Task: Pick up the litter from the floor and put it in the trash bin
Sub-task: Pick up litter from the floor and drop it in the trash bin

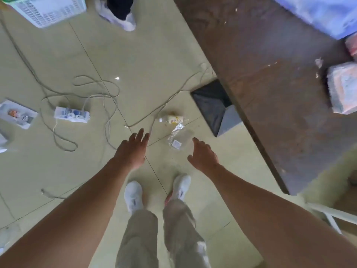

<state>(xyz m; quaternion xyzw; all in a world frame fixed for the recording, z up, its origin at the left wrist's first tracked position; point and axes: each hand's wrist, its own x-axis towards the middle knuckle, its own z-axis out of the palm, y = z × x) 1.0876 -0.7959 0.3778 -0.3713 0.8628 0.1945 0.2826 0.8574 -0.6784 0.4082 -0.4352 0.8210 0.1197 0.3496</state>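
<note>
Two pieces of litter lie on the tiled floor ahead of my feet: a small plastic bottle (172,119) with a yellow label on its side, and just below it a clear crumpled plastic wrapper (178,138). A grey trash bin (230,120) lined with a black bag stands to their right, partly under the table edge. My left hand (133,149) hovers open to the left of the wrapper, fingers spread. My right hand (202,154) hangs open just right of the wrapper, holding nothing.
A dark brown table (270,84) fills the right side with wrapped packages on it. A white power strip (71,114) and looping cables (104,89) lie left of the litter. Another person's white shoes (123,18) and a white basket (46,10) are at the top.
</note>
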